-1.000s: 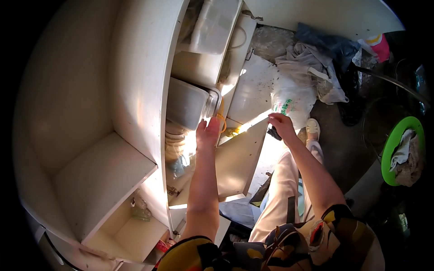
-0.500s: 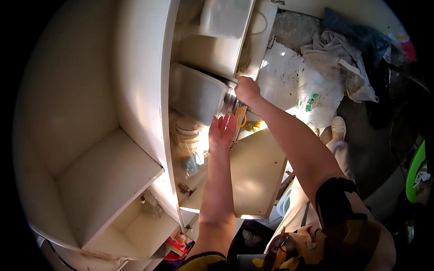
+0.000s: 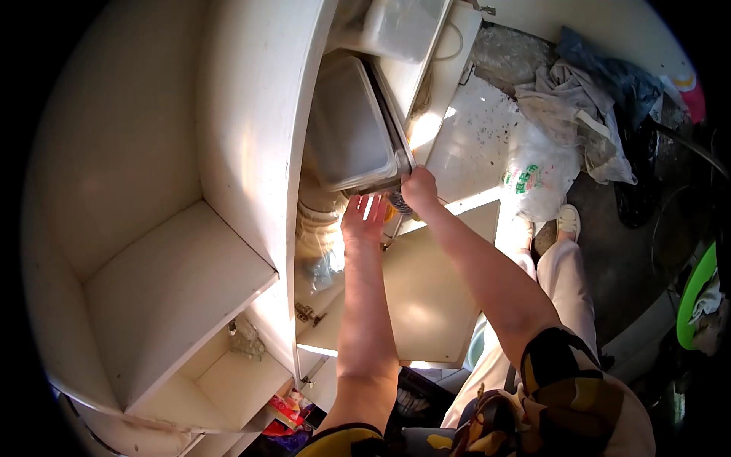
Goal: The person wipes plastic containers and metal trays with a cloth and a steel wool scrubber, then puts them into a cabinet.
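Note:
A translucent lidded plastic container (image 3: 354,126) leans at a slant inside the open cabinet. Along its right side runs the edge of a dark metal tray (image 3: 397,137). My right hand (image 3: 419,189) is closed around the near corner of that tray. Below the container's near edge, my left hand (image 3: 364,219) faces palm up with fingers stretched out; its fingertips are at the edge, and I cannot tell whether they bear any weight. Partly hidden behind my hands is a dark coiled item (image 3: 399,202). Clear round tubs (image 3: 318,217) stand left of my left hand.
An open cabinet door (image 3: 434,286) lies below my forearms. Another clear bin (image 3: 403,29) sits on the upper shelf. White panels (image 3: 255,114) rise at left. Plastic bags (image 3: 537,167) and cloths lie on the right, near my feet. A green basin rim (image 3: 694,297) shows at far right.
The container and tray have shifted and tilted more steeply, showing more of the container's face. My right hand has moved down along with the tray, closer to my left hand.

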Demonstrator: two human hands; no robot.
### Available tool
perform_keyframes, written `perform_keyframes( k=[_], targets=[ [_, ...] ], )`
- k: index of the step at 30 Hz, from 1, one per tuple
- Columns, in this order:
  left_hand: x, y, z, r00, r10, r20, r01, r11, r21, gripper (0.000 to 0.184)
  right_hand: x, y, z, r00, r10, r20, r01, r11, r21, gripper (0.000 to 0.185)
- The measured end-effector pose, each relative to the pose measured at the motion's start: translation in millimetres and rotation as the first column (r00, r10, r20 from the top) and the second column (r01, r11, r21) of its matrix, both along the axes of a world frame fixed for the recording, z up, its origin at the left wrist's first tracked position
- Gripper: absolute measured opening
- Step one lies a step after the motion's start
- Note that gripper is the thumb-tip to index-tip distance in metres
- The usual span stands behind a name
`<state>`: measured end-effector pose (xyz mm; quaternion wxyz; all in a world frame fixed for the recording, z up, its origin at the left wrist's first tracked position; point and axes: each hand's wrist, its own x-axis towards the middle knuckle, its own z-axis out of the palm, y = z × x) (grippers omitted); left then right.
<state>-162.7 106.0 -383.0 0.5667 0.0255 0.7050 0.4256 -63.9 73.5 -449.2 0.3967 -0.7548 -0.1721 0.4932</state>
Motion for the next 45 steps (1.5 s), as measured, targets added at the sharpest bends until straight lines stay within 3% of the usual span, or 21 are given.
perform_keyframes(
  k=[2,3,6,8,10,12,14,17,21,24,28,30,31,32,34,37,40,42,44,45],
  targets=[
    [-9.7,-3.1,3.9,0.945,-0.276,-0.174,0.266,0.961,-0.080,0.046,11.9,-1.0,-0.3,0.981,0.184,-0.067,-0.189,0.979,-0.079,0.028],
    [-11.7,-4.5,2.7,0.945,-0.279,-0.172,0.268,0.960,-0.080,0.046,17.1,-1.9,-13.7,0.954,0.292,-0.068,-0.297,0.951,-0.084,0.030],
    [-13.6,-10.0,-3.1,0.973,-0.141,-0.185,0.109,0.978,-0.176,0.043,49.5,11.9,-9.7,0.965,0.241,-0.100,-0.247,0.968,-0.043,0.030],
    [-9.2,-15.0,-2.7,0.980,-0.138,-0.145,0.109,0.975,-0.193,0.046,54.6,27.4,-3.3,0.972,0.234,-0.027,-0.235,0.970,-0.058,0.026],
    [-2.9,-18.7,-6.1,0.999,0.022,-0.044,-0.032,0.974,-0.223,0.049,54.0,33.5,-4.1,0.893,0.416,0.172,-0.413,0.909,-0.051,0.023],
    [-1.7,-23.6,-7.4,1.000,-0.005,0.001,0.005,0.979,-0.205,0.047,52.1,29.3,-6.2,0.904,0.405,0.139,-0.404,0.914,-0.037,0.019],
    [-1.2,-26.8,-6.2,0.978,-0.203,0.048,0.206,0.976,-0.076,0.062,45.4,19.2,-9.1,0.925,0.336,0.176,-0.338,0.941,-0.017,0.019],
    [0.0,-16.4,-2.8,0.958,-0.266,0.110,0.273,0.961,-0.051,0.060,39.3,6.0,-7.8,0.956,0.246,0.159,-0.257,0.965,0.055,0.015],
    [1.9,-17.8,-2.3,0.960,-0.255,0.115,0.260,0.965,-0.030,0.058,33.9,-3.5,-1.7,0.984,0.110,0.140,-0.134,0.976,0.172,0.017],
    [-1.7,-25.2,-4.6,0.986,-0.158,0.060,0.158,0.987,-0.002,0.048,33.2,-14.4,3.9,0.987,0.108,0.118,-0.132,0.966,0.224,0.017],
    [-14.5,-30.7,-15.0,0.950,-0.245,0.196,0.228,0.968,0.102,0.033,8.0,-43.8,-2.6,0.983,0.092,0.156,-0.122,0.973,0.195,0.016],
    [-10.0,-30.8,-13.8,0.973,-0.231,0.019,0.231,0.973,0.002,0.036,-6.8,-61.0,-3.2,0.998,-0.060,-0.026,0.064,0.981,0.181,0.015],
    [-11.0,-30.6,-14.4,0.966,-0.255,0.042,0.253,0.967,0.035,0.040,-7.0,-62.7,-4.9,0.992,-0.065,-0.112,0.080,0.988,0.132,0.014],
    [-11.9,-30.0,-16.4,0.966,-0.254,0.041,0.253,0.967,0.033,0.040,-7.6,-58.6,-9.4,0.991,-0.065,-0.114,0.079,0.988,0.130,0.014],
    [-12.6,-29.3,-21.6,0.945,-0.323,0.045,0.312,0.936,0.160,0.044,-7.8,-46.3,-21.9,0.998,0.002,0.058,-0.016,0.972,0.235,0.014],
    [-5.0,-23.4,-19.6,0.954,-0.300,0.007,0.297,0.949,0.106,0.048,-15.2,-22.0,-15.2,0.985,0.086,0.151,-0.110,0.980,0.163,0.018],
    [-3.4,-23.4,-7.4,0.963,-0.268,-0.017,0.269,0.961,0.059,0.052,-22.4,7.6,3.8,0.992,0.085,0.096,-0.102,0.979,0.180,0.021],
    [-9.7,-17.5,-12.4,0.965,-0.262,0.002,0.260,0.962,0.085,0.055,-27.2,37.0,12.5,0.955,0.295,0.011,-0.295,0.955,0.011,0.024],
    [-10.0,-16.7,-11.7,0.969,-0.245,0.034,0.241,0.966,0.094,0.055,-24.9,50.8,17.7,0.951,0.309,0.023,-0.310,0.944,0.112,0.025],
    [-2.2,-16.2,-3.6,0.971,-0.232,-0.047,0.234,0.971,0.044,0.056,-15.5,56.4,24.4,0.952,0.302,0.046,-0.305,0.951,0.057,0.021]
  ],
)
